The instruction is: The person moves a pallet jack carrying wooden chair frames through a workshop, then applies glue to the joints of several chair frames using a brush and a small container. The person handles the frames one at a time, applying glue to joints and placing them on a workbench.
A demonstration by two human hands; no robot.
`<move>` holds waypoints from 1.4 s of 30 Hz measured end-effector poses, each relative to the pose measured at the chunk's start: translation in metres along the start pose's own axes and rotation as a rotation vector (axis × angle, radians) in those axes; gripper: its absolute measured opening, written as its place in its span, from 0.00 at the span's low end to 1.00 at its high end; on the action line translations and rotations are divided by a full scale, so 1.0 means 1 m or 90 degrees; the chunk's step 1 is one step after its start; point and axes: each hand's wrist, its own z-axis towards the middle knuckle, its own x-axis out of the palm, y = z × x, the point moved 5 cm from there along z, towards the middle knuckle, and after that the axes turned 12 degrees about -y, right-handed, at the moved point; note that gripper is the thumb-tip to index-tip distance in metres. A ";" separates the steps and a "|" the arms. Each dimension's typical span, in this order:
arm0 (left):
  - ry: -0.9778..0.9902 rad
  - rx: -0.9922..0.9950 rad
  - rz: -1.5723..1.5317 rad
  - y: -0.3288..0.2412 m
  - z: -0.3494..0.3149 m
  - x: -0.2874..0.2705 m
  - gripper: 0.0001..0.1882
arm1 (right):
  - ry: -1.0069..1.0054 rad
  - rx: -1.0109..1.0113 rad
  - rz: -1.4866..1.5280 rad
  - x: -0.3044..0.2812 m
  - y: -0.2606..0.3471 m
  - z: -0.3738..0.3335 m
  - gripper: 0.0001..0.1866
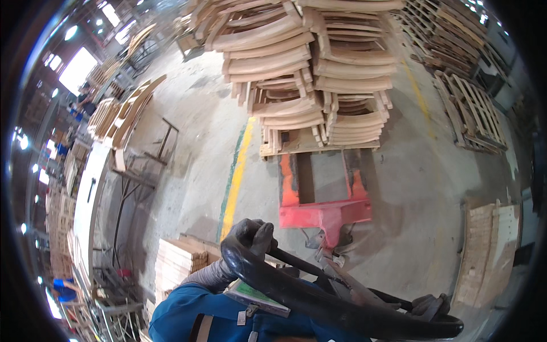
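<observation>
The thick black handle (319, 296) of a red hand pallet jack (325, 215) slants across the lower middle, close to my body. My left hand (250, 236), in a dark grey glove, is closed round its upper left end. Near the lower right end my right hand (430, 308), gloved the same way, is closed on the handle, partly hidden behind it. The jack's worn orange-red forks (289, 179) run under a wooden pallet (322, 149). Curved wooden frames, seemingly chair parts (273, 60), are stacked high on that pallet in two columns.
Yellow floor lines (238, 171) run on both sides of the load. Wooden boards (182, 256) are stacked at lower left, beside a long white bench (94, 194). Slatted pallets (470, 111) and a board stack (487, 251) stand right. A person in blue (65, 289) is far left.
</observation>
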 end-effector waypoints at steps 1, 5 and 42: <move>0.025 0.006 -0.008 0.000 0.005 0.001 0.08 | -0.018 -0.002 -0.009 -0.006 0.004 -0.009 0.13; 0.099 -0.002 0.106 -0.014 0.031 0.002 0.06 | -0.076 -0.015 -0.037 0.005 0.018 -0.021 0.11; 0.091 0.367 -0.062 0.007 0.162 0.275 0.09 | -0.364 -0.043 -0.295 0.009 -0.017 0.043 0.14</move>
